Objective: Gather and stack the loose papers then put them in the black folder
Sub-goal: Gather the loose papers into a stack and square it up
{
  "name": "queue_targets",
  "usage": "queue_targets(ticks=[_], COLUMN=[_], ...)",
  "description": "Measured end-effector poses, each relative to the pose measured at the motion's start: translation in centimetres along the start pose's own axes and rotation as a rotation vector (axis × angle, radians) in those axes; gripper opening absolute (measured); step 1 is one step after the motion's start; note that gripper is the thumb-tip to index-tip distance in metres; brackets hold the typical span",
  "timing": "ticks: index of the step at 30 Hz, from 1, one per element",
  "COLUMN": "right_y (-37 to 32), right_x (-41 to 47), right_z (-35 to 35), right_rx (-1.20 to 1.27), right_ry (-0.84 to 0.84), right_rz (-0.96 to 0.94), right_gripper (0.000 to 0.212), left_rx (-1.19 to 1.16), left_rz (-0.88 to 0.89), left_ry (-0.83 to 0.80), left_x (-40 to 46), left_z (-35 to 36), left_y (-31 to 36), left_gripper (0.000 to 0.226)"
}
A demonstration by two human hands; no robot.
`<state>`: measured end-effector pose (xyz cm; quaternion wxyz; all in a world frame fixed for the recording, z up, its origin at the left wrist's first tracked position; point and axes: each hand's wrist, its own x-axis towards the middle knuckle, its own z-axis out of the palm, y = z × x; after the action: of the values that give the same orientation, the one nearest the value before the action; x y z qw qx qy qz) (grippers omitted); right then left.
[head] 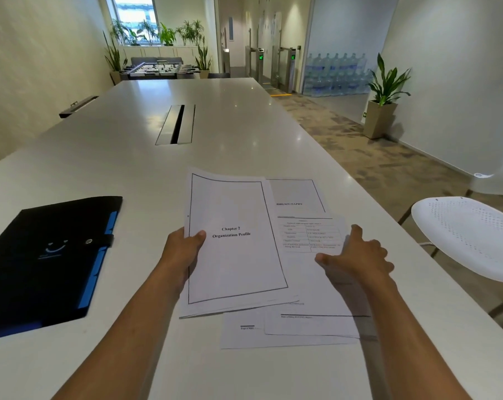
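My left hand (pixel 183 249) grips the left edge of a small stack of white papers (pixel 233 255), thumb on top; the top sheet reads "Chapter 2 Organization Profile". Under and to the right lie more loose sheets: a "BIBLIOGRAPHY" page (pixel 297 197), a page with a table (pixel 308 235), and another sheet (pixel 244 330) sticking out at the bottom. My right hand (pixel 357 255) rests with spread fingers on the right edge of the table page. The black folder (pixel 42 264), shut with a snap strap and showing blue edges, lies on the table to the left.
The long white table (pixel 129 157) has a metal cable slot (pixel 176 124) in its middle. A white perforated chair (pixel 472 235) stands at the right edge. A potted plant (pixel 384 96) and stacked water bottles (pixel 335 73) are far right.
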<state>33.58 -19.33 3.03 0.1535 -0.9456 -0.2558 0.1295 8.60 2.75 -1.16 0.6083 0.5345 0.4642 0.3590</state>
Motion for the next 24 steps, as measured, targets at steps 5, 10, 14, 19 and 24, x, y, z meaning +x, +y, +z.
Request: queue_targets(ticks=[5, 10, 14, 19, 24], right_y=[-0.7, -2.0, -2.6, -3.0, -3.5], right_x=[0.0, 0.0, 0.2, 0.3, 0.9], right_z=[0.6, 1.2, 1.5, 1.7, 2.1], right_rx=[-0.076, -0.082, -0.001, 0.167, 0.487], right_ry=[-0.022, -0.012, -0.016, -0.044, -0.122], right_rz=[-0.03, -0.081, -0.101, -0.14, -0.125], right_gripper=[0.096, 0.099, 0.101, 0.089, 0.085], left_rx=[0.039, 0.038, 0.035, 0.058, 0.069], left_rz=[-0.05, -0.015, 0.015, 0.016, 0.015], left_ry=[0.003, -0.007, -0.016, -0.028, -0.03], left_x=[0.7, 0.6, 0.4, 0.3, 0.1], left_z=[-0.3, -0.1, -0.1, -0.1, -0.2], left_y=[-1.1, -1.2, -1.2, -1.2, -1.1], left_gripper=[0.051, 0.026, 0.017, 0.014, 0.012])
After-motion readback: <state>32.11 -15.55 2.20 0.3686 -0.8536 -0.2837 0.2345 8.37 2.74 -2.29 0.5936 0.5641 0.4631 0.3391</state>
